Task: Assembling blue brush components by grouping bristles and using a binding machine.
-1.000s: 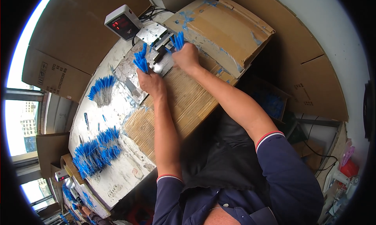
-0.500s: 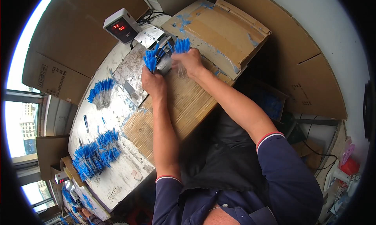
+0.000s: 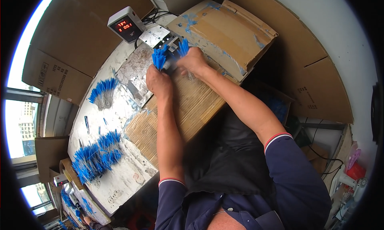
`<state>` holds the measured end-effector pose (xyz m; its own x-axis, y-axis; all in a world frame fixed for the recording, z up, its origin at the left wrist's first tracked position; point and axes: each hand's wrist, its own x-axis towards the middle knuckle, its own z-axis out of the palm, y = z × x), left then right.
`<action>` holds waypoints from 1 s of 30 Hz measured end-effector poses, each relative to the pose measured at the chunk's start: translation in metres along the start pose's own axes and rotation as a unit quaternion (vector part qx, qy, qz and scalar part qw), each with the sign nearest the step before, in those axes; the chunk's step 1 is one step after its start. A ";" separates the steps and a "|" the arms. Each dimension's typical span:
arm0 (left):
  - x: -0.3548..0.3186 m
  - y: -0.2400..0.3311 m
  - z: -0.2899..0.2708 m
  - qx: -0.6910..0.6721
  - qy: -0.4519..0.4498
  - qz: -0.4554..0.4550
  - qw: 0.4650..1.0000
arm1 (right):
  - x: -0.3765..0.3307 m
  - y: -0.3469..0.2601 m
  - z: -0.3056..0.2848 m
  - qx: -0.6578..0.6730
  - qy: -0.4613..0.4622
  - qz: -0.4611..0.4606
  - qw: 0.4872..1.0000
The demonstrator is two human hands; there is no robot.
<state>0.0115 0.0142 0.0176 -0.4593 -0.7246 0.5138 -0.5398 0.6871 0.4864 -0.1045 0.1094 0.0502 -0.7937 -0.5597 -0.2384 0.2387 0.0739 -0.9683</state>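
Note:
My left hand (image 3: 159,82) is closed around a bundle of thin pieces with blue ends (image 3: 159,58), the blue ends pointing up and away from me. To its right, my right hand (image 3: 194,62) is partly blurred and grips a second, narrower bundle of the same pieces (image 3: 183,48). Pale wire-like tails hang below that hand. Both bundles are next to a small metal fixture (image 3: 173,46) in front of a silver metal block (image 3: 155,36). My fingertips on the right are mostly hidden.
A white box with a red digital display (image 3: 126,26) stands behind the fixture. More blue-ended pieces lie in a small pile (image 3: 103,94) and a larger one (image 3: 96,156) on the white table (image 3: 134,178). Cardboard (image 3: 228,30) covers the far right side. Another person's hand (image 3: 87,220) shows at lower left.
My left hand and its bundle have shifted slightly right. The right hand has turned a little, and its bundle looks narrower. The red digits on the display differ.

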 end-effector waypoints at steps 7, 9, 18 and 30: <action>0.001 0.001 -0.003 -0.057 0.082 -0.083 0.992 | 0.014 -0.005 0.005 -0.114 0.034 -0.016 0.993; 0.002 -0.003 -0.005 -0.056 0.086 -0.099 0.990 | 0.013 -0.008 0.011 -0.117 0.038 -0.012 0.992; 0.002 -0.010 0.001 -0.084 0.082 -0.060 0.991 | 0.008 -0.004 0.014 -0.042 0.037 0.001 0.998; 0.002 -0.002 -0.003 -0.065 0.003 -0.050 0.997 | 0.001 0.013 -0.011 0.183 -0.077 -0.006 0.980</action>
<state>0.0137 0.0118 0.0196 -0.4030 -0.7901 0.4619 -0.4870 0.6125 0.6227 -0.1085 0.1191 0.0364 -0.7098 -0.6793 -0.1863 0.4377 -0.2182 -0.8722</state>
